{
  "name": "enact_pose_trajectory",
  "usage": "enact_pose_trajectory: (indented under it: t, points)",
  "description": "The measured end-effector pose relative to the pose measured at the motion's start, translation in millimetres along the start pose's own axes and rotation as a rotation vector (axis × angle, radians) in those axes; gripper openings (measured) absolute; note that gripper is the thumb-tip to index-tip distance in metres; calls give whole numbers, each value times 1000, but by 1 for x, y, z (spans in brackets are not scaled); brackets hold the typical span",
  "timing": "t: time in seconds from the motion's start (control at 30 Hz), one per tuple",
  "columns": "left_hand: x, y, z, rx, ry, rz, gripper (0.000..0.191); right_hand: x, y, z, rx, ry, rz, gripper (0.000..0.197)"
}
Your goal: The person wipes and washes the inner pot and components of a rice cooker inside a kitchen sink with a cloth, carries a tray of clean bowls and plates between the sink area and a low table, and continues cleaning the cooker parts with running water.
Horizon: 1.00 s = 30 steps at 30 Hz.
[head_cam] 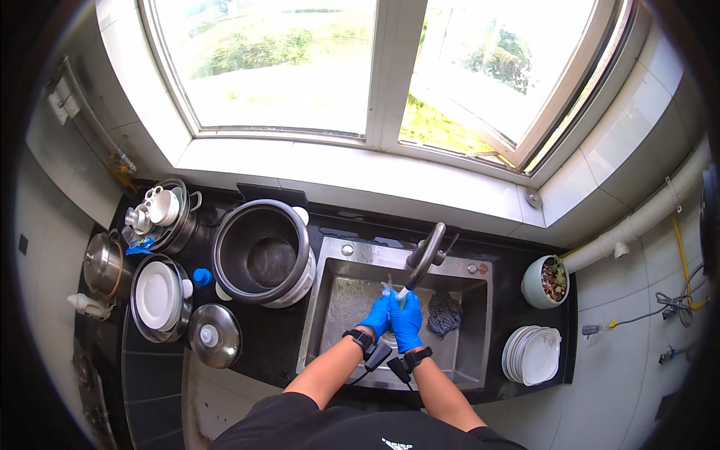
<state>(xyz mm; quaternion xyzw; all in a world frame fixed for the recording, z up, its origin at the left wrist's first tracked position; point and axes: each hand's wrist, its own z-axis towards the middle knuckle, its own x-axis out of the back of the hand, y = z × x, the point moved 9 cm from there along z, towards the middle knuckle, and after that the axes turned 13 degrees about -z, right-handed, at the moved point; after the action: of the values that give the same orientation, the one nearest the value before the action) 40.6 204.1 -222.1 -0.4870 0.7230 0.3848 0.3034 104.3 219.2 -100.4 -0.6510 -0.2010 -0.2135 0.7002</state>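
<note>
My left hand (pixel 378 316) and my right hand (pixel 405 320), both in blue gloves, meet under the spout of the faucet (pixel 426 260), over a stainless steel sink (pixel 349 292). Between them shows a small pale, translucent item (pixel 401 302), mostly covered by the fingers; which hand holds it I cannot tell. Water seems to run onto the fingers. To the right of my right hand, a dark checked cloth (pixel 444 315) lies bunched in the basin. The drain (pixel 389 336) is partly hidden beneath my hands.
Left of the sink stand a large rice cooker (pixel 264 253), a steel lid (pixel 215 336), a blue-capped item (pixel 202 276), stacked plates (pixel 157 295), a lidded pot (pixel 104 264) and a pot of cups and bowls (pixel 164 208). On the right are stacked dishes (pixel 540 355) and a potted succulent (pixel 545 281).
</note>
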Motion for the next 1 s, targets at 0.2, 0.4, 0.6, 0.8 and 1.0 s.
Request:
enact_pose_trajectory:
  t: [0.2,0.4,0.6,0.8,1.0]
  points:
    - [-28,21,-8,-221,-5,526,37,-46,97,23,-389,-261,491,28]
    - [-10,9,-10,75,-104,24,37,-34,47,-17,-721,-702,1127,40]
    - [-21,5,-7,122,-472,-237,39,-26,42,-13,-38,-107,361,30]
    - [34,4,6,-8,-86,-78,34,-2,-39,-9,114,-72,-191,34]
    - [-27,8,-20,-19,-100,241,39,-68,121,23,-423,-613,557,39]
